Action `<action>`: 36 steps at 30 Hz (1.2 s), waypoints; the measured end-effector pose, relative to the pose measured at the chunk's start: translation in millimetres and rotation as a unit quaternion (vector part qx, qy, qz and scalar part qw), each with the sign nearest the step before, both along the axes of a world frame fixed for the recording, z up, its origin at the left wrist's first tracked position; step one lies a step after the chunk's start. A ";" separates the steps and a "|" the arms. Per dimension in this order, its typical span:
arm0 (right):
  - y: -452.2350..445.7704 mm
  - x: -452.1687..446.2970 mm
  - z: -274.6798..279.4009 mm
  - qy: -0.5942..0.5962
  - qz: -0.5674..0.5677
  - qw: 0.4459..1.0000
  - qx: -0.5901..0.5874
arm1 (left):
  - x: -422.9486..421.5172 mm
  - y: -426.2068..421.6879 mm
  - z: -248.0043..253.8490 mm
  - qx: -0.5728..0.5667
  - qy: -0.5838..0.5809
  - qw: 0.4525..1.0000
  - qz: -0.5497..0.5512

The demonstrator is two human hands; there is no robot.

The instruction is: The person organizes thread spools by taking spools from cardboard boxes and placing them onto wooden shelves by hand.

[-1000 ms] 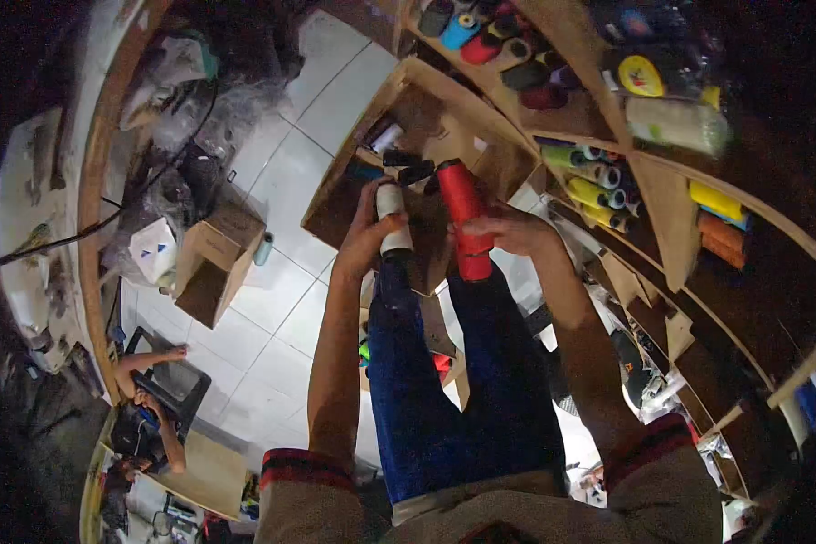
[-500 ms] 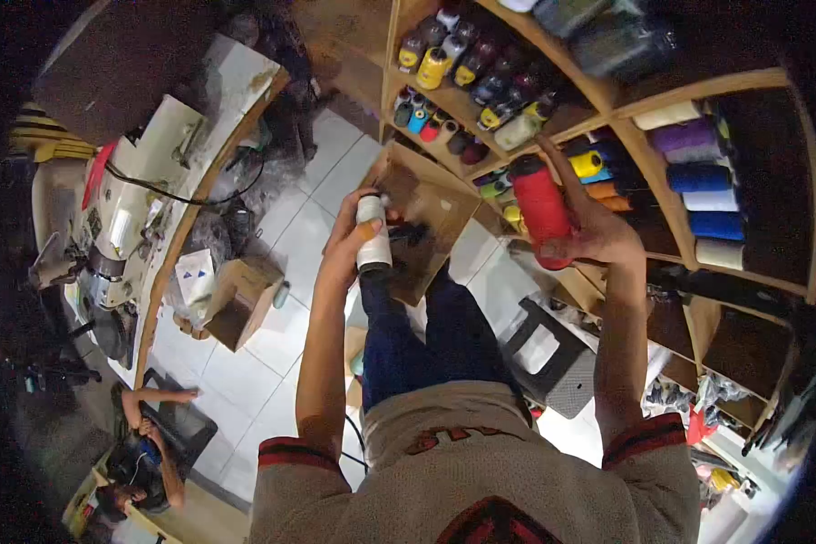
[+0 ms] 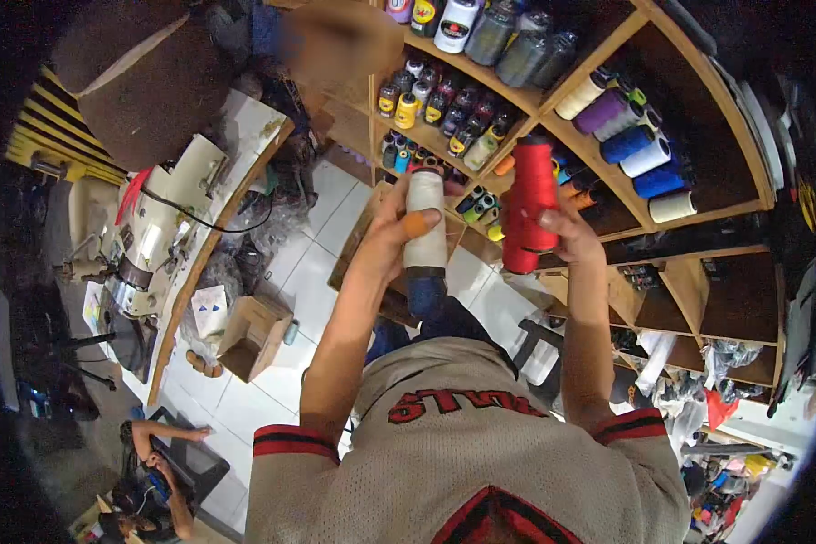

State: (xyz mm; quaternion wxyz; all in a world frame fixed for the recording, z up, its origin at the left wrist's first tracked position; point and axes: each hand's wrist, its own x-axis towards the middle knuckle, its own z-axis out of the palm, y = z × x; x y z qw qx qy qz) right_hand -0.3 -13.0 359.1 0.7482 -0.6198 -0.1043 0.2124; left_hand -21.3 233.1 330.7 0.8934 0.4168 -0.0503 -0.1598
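Closed round a white thread spool with dark ends is my left hand, its thumb across the side of the spool. An orange wrap covers part of that thumb. My right hand grips a red thread spool with a dark top, thumb over its lower side. Both spools are nearly upright in the view, side by side with a gap between them, in front of the shelf unit. The far fingers of both hands are mostly hidden behind the spools.
A wooden shelf unit holds rows of thread spools in many colours. At left, a sewing machine stands on a curved-edge table. An open cardboard box sits on the tiled floor. Another person is at lower left.
The white spool in my left hand has moved right, and the red one has shifted slightly left, so they are closer together. My view has tilted up, showing more of the shelves.
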 end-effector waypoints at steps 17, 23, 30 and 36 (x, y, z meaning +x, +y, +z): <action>47.5 -25.9 -51.8 -0.179 -0.067 0.812 -0.552 | -18.5 -36.7 -89.2 -0.018 0.081 0.996 -0.028; 47.5 -11.0 -52.9 -0.204 -0.194 0.830 -0.481 | -17.3 -46.0 -114.3 -0.112 0.163 0.980 0.007; -57.2 43.3 -108.9 -0.098 -0.286 0.867 -0.396 | -16.9 -28.8 -124.2 -0.222 0.208 0.951 0.061; -140.0 110.0 -222.4 -0.141 -0.339 0.782 -0.504 | -20.9 0.6 -129.2 -0.259 0.126 0.955 0.071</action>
